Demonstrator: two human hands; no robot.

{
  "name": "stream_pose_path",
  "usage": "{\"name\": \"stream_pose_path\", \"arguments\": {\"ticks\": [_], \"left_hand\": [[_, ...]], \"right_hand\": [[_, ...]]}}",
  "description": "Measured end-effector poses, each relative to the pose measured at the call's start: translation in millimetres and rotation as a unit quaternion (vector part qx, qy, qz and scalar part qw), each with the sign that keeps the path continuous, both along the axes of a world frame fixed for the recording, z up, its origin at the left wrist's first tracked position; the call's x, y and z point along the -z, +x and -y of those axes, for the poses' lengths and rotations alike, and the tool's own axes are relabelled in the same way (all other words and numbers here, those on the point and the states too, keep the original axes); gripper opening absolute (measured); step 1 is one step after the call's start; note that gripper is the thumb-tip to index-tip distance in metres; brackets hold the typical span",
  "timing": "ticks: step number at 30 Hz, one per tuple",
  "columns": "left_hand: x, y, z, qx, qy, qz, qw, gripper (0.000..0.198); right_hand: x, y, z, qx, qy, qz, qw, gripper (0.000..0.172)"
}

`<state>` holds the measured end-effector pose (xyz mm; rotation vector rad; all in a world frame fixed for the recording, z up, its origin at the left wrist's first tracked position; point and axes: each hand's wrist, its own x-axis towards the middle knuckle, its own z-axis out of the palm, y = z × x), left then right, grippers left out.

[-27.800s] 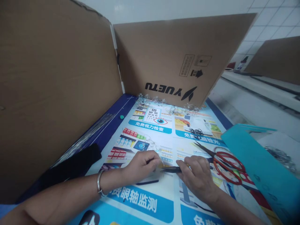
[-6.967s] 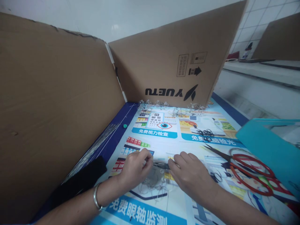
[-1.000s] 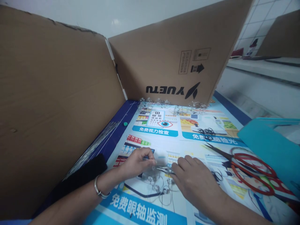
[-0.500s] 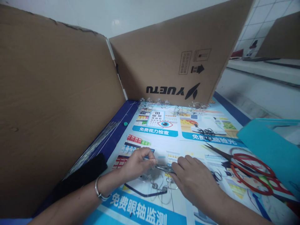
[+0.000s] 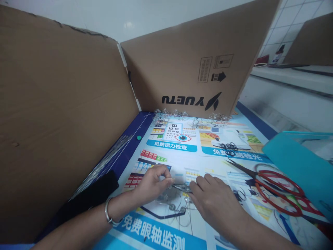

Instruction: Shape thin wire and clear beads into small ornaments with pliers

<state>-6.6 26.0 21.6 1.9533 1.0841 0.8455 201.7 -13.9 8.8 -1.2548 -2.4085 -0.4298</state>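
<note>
Metal pliers (image 5: pixel 182 188) sit gripped in your right hand (image 5: pixel 215 201), tips at your left hand (image 5: pixel 153 184), pinched shut on something tiny; beaded wire (image 5: pixel 177 209) lies beneath on the poster (image 5: pixel 169 146).

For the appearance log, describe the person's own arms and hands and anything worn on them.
The left hand and right hand are ungloved, and no sleeve shows on either arm up to the frame edge. A thin silver-coloured bangle circles the left wrist. No ring, watch or band shows on the visible side of the right one.
</note>
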Motion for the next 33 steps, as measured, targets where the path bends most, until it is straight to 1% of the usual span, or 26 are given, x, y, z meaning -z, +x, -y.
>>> {"name": "stream_pose_path", "arguments": {"ticks": [7, 13, 19, 24, 33], "left_hand": [[-0.8, 1.0, 0.5, -0.003, 0.016, -0.010, 1.000, 0.021], [0.3, 0.7, 1.1, -0.004, 0.013, -0.012, 1.000, 0.020], [3.9, 0.7, 1.7, -0.010, 0.045, -0.009, 0.999, 0.020], [4.4, 2.4, 3.4, -0.019, 0.069, -0.017, 0.997, 0.020], [0.0, 5.4, 8.0, -0.045, 0.046, -0.030, 0.997, 0.020]], "right_hand": [[1.3, 0.6, 0.8, -0.007, 0.001, 0.004, 1.000, 0.011], [0.9, 1.7, 0.8, -0.006, -0.003, 0.000, 1.000, 0.012], [-3.6, 0.8, 0.4, 0.011, -0.028, -0.007, 1.000, 0.010], [-2.9, 0.6, 0.5, 0.017, -0.042, -0.014, 0.999, 0.010], [-2.1, -2.1, 2.4, 0.024, -0.039, -0.007, 0.999, 0.009]]}}
